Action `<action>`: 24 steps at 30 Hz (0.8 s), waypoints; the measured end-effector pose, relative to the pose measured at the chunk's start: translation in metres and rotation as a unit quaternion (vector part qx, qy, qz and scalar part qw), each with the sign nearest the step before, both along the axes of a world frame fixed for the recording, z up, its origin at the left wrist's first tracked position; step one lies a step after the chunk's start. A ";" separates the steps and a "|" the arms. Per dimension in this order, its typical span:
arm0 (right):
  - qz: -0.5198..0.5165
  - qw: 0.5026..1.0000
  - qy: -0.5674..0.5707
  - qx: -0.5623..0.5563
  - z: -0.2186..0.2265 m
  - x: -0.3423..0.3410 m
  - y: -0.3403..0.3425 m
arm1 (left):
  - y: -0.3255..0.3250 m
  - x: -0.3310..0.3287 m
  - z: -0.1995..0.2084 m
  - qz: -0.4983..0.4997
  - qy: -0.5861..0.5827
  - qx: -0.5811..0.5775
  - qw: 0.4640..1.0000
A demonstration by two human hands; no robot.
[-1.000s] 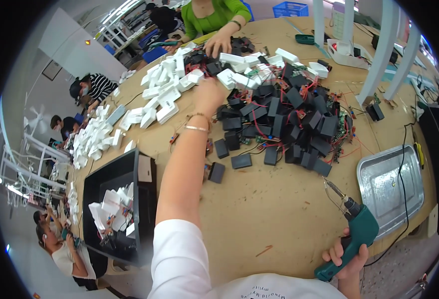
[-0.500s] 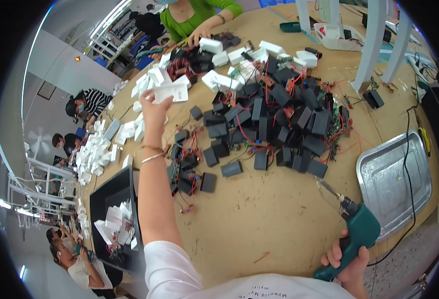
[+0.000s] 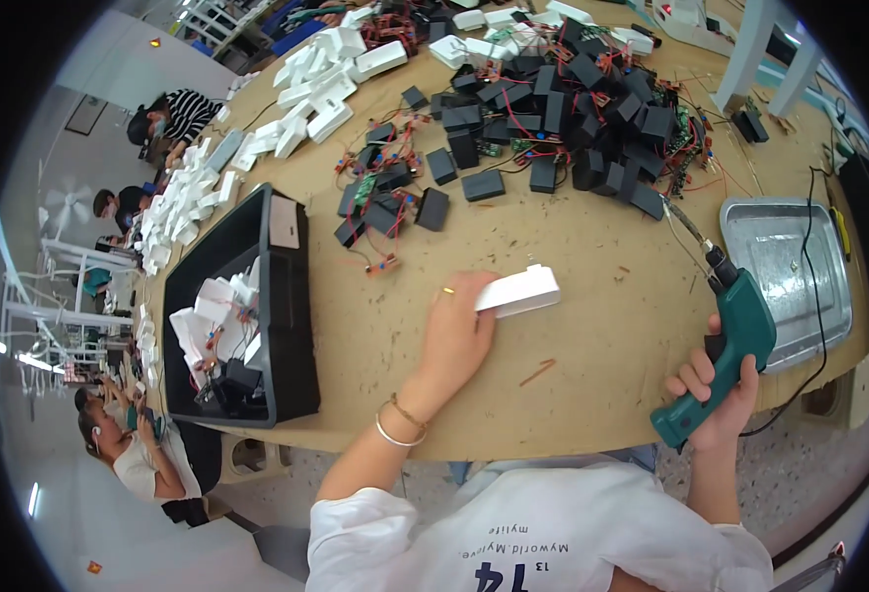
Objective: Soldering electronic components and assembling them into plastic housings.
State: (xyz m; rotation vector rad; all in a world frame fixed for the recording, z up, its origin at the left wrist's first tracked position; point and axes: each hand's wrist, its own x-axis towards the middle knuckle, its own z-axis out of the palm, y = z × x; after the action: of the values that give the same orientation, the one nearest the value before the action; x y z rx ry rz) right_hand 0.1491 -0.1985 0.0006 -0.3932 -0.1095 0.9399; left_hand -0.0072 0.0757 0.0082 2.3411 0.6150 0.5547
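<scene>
My left hand (image 3: pixel 457 331) is closed on one end of a white plastic casing (image 3: pixel 521 293), at the middle of the brown table. A small tab sticks up from the casing's far edge. To the right, my right hand (image 3: pixel 716 395) wraps round the handle of a green soldering gun (image 3: pixel 745 321), its forefinger by the dark trigger. The gun's thin metal tip and a wire beside it point up and left, toward the pile of black blocks (image 3: pixel 553 113) with red wires and circuit boards. The tip is apart from the white casing.
A black bin (image 3: pixel 291 365) at left holds white casings and wired parts. More white casings (image 3: pixel 328 89) lie along the far left. A metal tray (image 3: pixel 809 222) sits at right, with a black cable (image 3: pixel 806 296) across it. White posts (image 3: pixel 747 59) rise at the far right. Other people work at left.
My left hand has brought the white casing from the far pile back to the middle of the table. The soldering gun has shifted slightly, still in my right hand. The view has tilted downward.
</scene>
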 end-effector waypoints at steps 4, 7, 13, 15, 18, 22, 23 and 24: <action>0.003 1.000 -0.011 -0.013 0.000 -0.002 -0.008 | -0.012 -0.006 0.016 -0.038 -0.006 0.060 0.997; -0.004 1.000 -0.019 -0.014 -0.001 -0.003 -0.006 | 0.020 -0.010 0.024 0.032 -0.078 0.134 0.987; -0.018 1.000 -0.008 -0.009 0.002 -0.008 -0.004 | 0.111 -0.037 0.034 0.395 0.278 0.119 0.867; -0.018 1.000 -0.008 -0.008 0.001 -0.006 -0.003 | 0.116 -0.042 0.026 0.352 0.288 0.092 0.886; -0.012 1.000 -0.006 -0.006 -0.001 -0.004 -0.002 | 0.107 -0.052 0.028 0.340 0.031 0.208 0.917; -0.011 1.000 -0.013 -0.015 0.001 -0.002 -0.004 | 0.094 -0.045 0.052 0.434 0.144 0.142 0.878; -0.018 0.999 -0.018 -0.018 -0.001 0.001 -0.006 | 0.100 -0.030 0.043 0.430 0.227 0.125 0.865; -0.011 1.000 -0.016 -0.013 0.000 0.000 -0.004 | 0.100 -0.029 0.044 0.400 0.288 0.086 0.866</action>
State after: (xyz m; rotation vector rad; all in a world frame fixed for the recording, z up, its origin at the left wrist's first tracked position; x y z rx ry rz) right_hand 0.1495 -0.2027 0.0001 -0.4315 -0.1217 0.9149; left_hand -0.0361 0.1760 0.0525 2.3357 1.9305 0.2286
